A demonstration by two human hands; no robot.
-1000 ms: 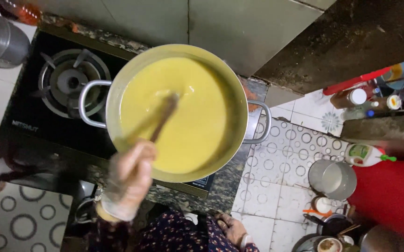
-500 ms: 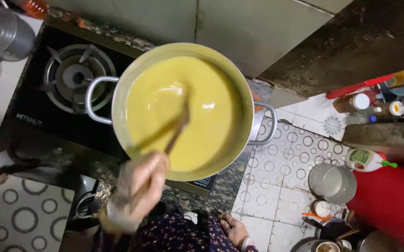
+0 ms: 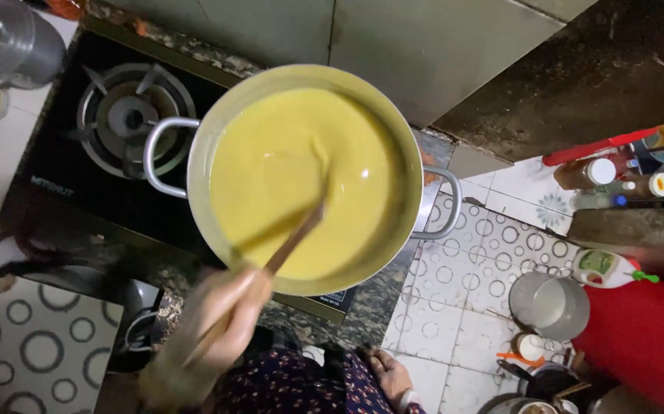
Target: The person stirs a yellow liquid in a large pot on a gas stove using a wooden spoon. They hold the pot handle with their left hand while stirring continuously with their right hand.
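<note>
A large steel pot (image 3: 418, 192) with two loop handles stands on a black gas stove (image 3: 79, 192). It is nearly full of smooth yellow liquid (image 3: 278, 161). My left hand (image 3: 217, 318) is just below the pot's near rim, blurred by motion, and shut on a wooden stick (image 3: 297, 238). The stick slants up and right, with its tip dipped in the liquid near the pot's middle. My right hand is out of sight.
A bare burner (image 3: 128, 115) lies left of the pot, and a lidded steel pot (image 3: 9, 42) stands at the top left. Bottles (image 3: 589, 172), a steel container (image 3: 550, 303) and a red object (image 3: 646, 337) sit on the tiled floor at right. My foot (image 3: 389, 376) shows below.
The stick's tip has swept through the liquid from the left-middle toward the right, and my left hand has shifted right along the pot's near rim.
</note>
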